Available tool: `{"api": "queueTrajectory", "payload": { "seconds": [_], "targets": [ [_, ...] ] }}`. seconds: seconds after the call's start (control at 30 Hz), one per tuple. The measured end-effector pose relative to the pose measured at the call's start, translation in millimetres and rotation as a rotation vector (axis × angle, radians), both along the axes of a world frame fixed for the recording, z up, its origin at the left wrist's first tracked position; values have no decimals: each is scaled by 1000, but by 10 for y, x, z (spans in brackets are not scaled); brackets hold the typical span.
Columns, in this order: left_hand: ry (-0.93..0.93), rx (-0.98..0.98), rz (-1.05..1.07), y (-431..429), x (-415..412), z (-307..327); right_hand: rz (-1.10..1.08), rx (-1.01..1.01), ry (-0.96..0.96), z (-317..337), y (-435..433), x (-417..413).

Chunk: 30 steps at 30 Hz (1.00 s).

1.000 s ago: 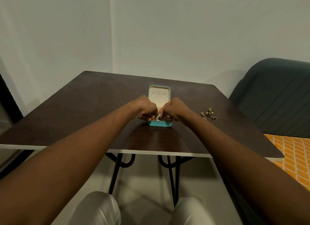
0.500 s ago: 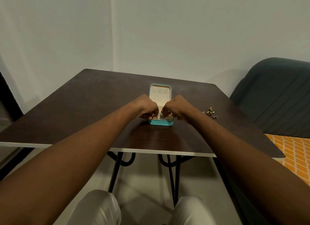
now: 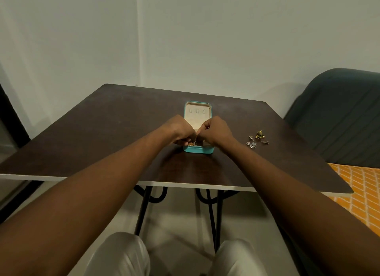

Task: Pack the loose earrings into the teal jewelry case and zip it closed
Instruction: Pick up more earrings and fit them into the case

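While curled fingers (image 3: 204, 131) seemingly pinch an earring (image 3: 195, 142), a dark table (image 3: 102, 131) faces pale walls (image 3: 226, 39).

Dim, soft light; wide-angle edge distortion

The table (image 3: 102, 131) looks like dark wood-grain laminate, mostly matt. The teal case (image 3: 198, 150) has a soft, suede-looking cream lining (image 3: 197, 119). The loose earrings (image 3: 257, 139) look like shiny metal.

The open teal jewelry case (image 3: 198, 150) sits on the dark table (image 3: 98, 135). The left hand (image 3: 181, 131) and right hand (image 3: 216, 132) curl over its tray, fingertips together (whatever they pinch is too small to tell). Loose earrings (image 3: 257, 140) lie apart to the right.
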State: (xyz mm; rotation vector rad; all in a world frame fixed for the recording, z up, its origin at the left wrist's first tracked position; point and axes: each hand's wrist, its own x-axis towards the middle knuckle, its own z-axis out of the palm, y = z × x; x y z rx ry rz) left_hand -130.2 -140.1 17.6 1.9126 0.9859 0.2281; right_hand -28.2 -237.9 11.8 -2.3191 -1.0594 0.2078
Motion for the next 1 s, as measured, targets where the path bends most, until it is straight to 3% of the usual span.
{"api": "queueTrajectory", "payload": {
  "seconds": [0.4, 0.67, 1.0],
  "targets": [
    [17, 218, -84, 25, 0, -23, 9, 84, -75, -6, -57, 13],
    [26, 271, -86, -55, 48, 15, -9, 145, 44, -34, -178, 159],
    [-271, 319, -136, -386, 318, 255, -26, 288, 49, 186, -493, 415]
  ]
}}
